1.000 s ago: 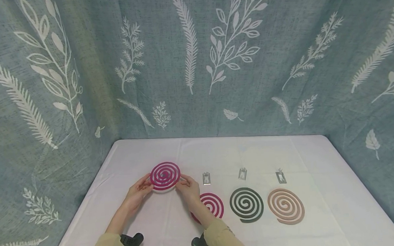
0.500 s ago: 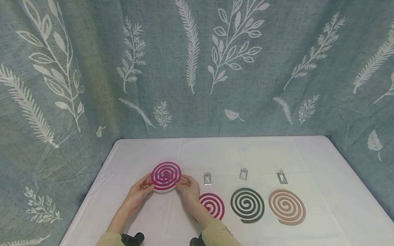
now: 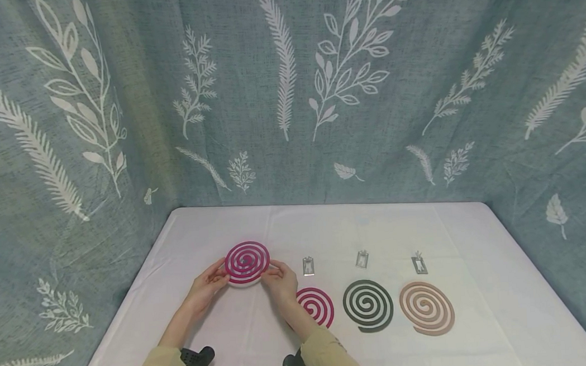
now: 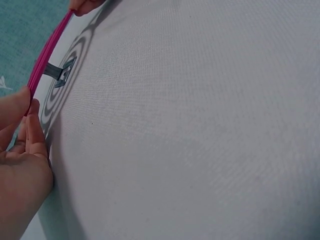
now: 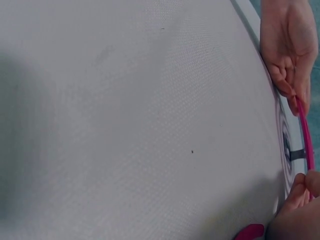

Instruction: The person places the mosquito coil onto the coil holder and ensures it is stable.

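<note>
A pink mosquito coil (image 3: 245, 260) lies level above the table on a small metal stand (image 4: 52, 71), whose upright meets the coil's underside near its centre. My left hand (image 3: 205, 289) pinches the coil's left edge between thumb and fingers. On the opposite edge, my right hand (image 3: 281, 284) pinches the rim. Another pink coil (image 3: 311, 310) lies flat on the table, partly hidden under my right forearm. From above, the coil covers most of the stand; the left wrist view shows its flat base on the cloth.
Right of the hands lie a dark green coil (image 3: 366, 303) and a tan coil (image 3: 425, 307). Behind the flat coils sit three more metal stands, left (image 3: 308, 258), middle (image 3: 361, 267) and right (image 3: 421, 272). A white cloth covers the table (image 3: 502, 304); a patterned curtain (image 3: 292, 166) hangs behind.
Both hands keep their pinch on the pink mosquito coil and stay almost still. The whole head view has shifted very slightly.
</note>
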`<state>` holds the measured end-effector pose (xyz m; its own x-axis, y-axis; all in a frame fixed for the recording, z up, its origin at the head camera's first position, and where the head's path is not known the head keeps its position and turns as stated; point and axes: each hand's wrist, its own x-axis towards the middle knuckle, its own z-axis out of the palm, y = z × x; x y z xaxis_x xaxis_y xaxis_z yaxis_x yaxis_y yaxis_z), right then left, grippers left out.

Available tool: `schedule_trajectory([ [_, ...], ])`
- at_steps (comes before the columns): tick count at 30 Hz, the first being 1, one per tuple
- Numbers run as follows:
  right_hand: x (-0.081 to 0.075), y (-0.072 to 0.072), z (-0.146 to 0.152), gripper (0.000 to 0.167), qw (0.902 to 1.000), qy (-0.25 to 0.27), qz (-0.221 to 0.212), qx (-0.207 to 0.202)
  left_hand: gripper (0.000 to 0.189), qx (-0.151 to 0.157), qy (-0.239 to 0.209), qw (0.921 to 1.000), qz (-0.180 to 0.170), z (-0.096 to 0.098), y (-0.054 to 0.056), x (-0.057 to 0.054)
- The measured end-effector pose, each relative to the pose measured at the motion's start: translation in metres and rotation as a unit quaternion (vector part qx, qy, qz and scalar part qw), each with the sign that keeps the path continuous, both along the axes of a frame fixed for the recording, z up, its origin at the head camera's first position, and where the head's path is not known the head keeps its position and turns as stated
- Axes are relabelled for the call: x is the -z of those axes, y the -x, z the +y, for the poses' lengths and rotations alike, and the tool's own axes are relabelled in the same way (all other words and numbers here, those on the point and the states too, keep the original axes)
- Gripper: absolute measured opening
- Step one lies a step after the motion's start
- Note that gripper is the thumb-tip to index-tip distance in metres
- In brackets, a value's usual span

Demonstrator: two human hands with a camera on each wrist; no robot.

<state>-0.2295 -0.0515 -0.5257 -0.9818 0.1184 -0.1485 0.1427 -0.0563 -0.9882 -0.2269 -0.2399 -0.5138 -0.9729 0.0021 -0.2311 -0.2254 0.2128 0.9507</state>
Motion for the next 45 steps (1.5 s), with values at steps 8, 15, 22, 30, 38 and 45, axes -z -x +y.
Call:
schedule_trajectory([
  [8,0.0001,0.0001,-0.0013,0.034,0.9998,0.006,0.012,0.013,0.057,0.000,-0.002,1.0000,0.006,0.0017,0.0002,-0.0001],
  [15,0.0011,0.0005,-0.0014,0.034,0.9996,0.008,0.019,0.016,0.057,-0.001,0.001,1.0000,0.006,0.0019,-0.0003,0.0001],
  [22,0.0002,0.0011,0.0024,0.034,0.9999,0.009,-0.006,-0.002,0.058,-0.005,-0.002,1.0000,0.005,0.0020,0.0004,0.0001],
  [30,-0.0010,0.0013,0.0036,0.034,0.9998,0.017,-0.009,-0.003,0.058,-0.001,0.006,0.9999,0.012,0.0035,-0.0007,-0.0005],
  [38,-0.0032,0.0014,0.0026,0.033,0.9999,0.005,-0.014,-0.003,0.058,0.000,0.009,0.9999,0.012,0.0035,0.0001,0.0000],
  [45,-0.0006,0.0022,0.0012,0.033,0.9999,0.008,-0.011,0.004,0.058,-0.007,0.004,1.0000,0.001,0.0040,-0.0003,0.0002],
])
